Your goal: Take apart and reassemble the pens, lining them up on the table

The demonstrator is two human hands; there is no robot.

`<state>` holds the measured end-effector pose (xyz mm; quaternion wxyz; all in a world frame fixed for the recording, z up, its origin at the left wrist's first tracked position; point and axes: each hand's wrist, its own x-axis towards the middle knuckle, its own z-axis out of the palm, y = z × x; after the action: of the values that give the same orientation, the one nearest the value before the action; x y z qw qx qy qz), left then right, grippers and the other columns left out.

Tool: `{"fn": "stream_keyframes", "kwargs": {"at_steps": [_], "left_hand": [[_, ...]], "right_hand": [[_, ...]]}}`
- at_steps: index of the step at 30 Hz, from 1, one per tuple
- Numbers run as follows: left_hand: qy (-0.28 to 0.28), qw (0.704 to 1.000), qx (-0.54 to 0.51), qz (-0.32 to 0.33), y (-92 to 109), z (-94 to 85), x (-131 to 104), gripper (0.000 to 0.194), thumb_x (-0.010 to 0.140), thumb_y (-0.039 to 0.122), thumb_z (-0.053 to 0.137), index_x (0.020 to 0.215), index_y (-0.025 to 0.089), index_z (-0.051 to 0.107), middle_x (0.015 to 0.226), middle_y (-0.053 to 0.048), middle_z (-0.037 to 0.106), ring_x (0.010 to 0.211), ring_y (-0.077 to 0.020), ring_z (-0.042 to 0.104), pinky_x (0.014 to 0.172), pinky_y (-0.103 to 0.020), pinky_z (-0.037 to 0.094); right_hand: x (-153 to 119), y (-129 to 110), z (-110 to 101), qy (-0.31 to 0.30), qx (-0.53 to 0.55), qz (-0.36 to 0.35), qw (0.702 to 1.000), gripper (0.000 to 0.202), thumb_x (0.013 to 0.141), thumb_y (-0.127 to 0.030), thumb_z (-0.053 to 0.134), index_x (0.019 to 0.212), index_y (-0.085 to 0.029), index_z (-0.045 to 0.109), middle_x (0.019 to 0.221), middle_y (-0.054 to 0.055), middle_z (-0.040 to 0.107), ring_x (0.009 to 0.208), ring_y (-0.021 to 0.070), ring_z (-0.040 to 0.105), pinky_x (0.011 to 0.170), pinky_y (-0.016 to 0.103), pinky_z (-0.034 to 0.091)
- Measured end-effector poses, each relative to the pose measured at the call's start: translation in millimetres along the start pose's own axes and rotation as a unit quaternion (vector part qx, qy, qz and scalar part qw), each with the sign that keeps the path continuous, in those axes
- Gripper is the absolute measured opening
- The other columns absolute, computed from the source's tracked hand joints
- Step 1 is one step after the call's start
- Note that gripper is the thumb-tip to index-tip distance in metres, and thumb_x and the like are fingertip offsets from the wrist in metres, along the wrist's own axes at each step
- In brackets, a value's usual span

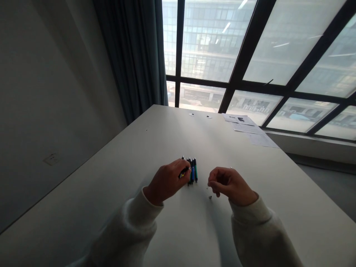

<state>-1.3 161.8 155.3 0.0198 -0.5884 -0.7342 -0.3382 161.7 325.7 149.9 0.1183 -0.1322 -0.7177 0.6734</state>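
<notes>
Several pens (195,171) lie on the desk (183,233) at two o'clock from my left hand (168,180), whose fingers grasp a slim black piece (183,170). My right hand (232,185) looks pinched; whether around anything, I cannot tell. From it, pens are at ten, a small grey bit (210,197) at eight.

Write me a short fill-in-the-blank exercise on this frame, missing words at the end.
1. The left hand is closer to the row of ____ than the right hand is.
2. The paper sheets lie along the table edge beside the ____.
3. The wall socket is in the picture's ____ half.
Missing words: pens; window; left.
</notes>
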Motion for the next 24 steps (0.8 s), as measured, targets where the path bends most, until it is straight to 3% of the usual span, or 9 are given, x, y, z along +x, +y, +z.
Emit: {"fn": "stream_keyframes", "kwargs": {"at_steps": [3, 6, 11, 17, 24], "left_hand": [[-0.009, 1.000, 0.011, -0.007, -0.8, 1.7, 0.7, 0.011, 0.091, 0.025, 0.047, 0.094, 0.020, 0.057, 0.083, 0.000, 0.061, 0.069, -0.0122, 0.056, 0.065, -0.024, 0.042], [-0.021, 1.000, 0.019, 0.001, -2.3, 2.7, 0.0, 0.011, 0.090, 0.025, 0.047, 0.094, 0.021, 0.058, 0.084, 0.000, 0.062, 0.071, -0.0127, 0.057, 0.068, -0.024, 0.043], [-0.035, 0.999, 0.024, 0.012, -5.7, 5.9, -0.9, 0.011, 0.089, 0.025, 0.048, 0.091, 0.021, 0.058, 0.083, 0.000, 0.063, 0.072, -0.0130, 0.058, 0.070, -0.024, 0.043], [-0.057, 0.998, 0.025, 0.019, -4.5, 7.5, -0.3, 0.011, 0.089, 0.025, 0.049, 0.091, 0.020, 0.058, 0.084, -0.001, 0.062, 0.071, -0.0132, 0.057, 0.068, -0.024, 0.043], [-0.074, 0.997, 0.014, 0.033, -5.5, 7.9, -0.3, 0.012, 0.091, 0.026, 0.049, 0.095, 0.019, 0.059, 0.088, -0.002, 0.063, 0.075, -0.0142, 0.058, 0.070, -0.025, 0.044]], "right_hand": [[8.8, 19.6, -1.1, -0.044, -0.116, 0.075, 0.990, 0.006, 0.070, -0.017, 0.066, 0.070, -0.014, 0.061, 0.056, -0.002, 0.059, 0.047, 0.0096, 0.055, 0.044, 0.021, 0.048], [20.3, 44.0, 6.4, -0.087, -0.270, 0.150, 0.947, 0.007, 0.067, -0.011, 0.058, 0.066, -0.014, 0.064, 0.051, -0.002, 0.060, 0.041, 0.0106, 0.054, 0.040, 0.021, 0.044], [31.9, 69.7, 13.4, -0.046, -0.489, 0.115, 0.864, 0.015, 0.065, -0.011, 0.061, 0.069, -0.016, 0.074, 0.067, 0.005, 0.072, 0.064, 0.0170, 0.066, 0.059, 0.023, 0.047], [34.3, 77.4, 10.1, 0.004, -0.534, 0.144, 0.833, 0.019, 0.067, -0.010, 0.062, 0.075, -0.015, 0.078, 0.078, 0.011, 0.075, 0.078, 0.0227, 0.068, 0.070, 0.027, 0.048], [33.6, 73.1, 13.1, 0.029, -0.536, 0.163, 0.828, 0.019, 0.065, -0.008, 0.063, 0.073, -0.014, 0.079, 0.077, 0.012, 0.075, 0.080, 0.0243, 0.069, 0.071, 0.027, 0.049]]}}
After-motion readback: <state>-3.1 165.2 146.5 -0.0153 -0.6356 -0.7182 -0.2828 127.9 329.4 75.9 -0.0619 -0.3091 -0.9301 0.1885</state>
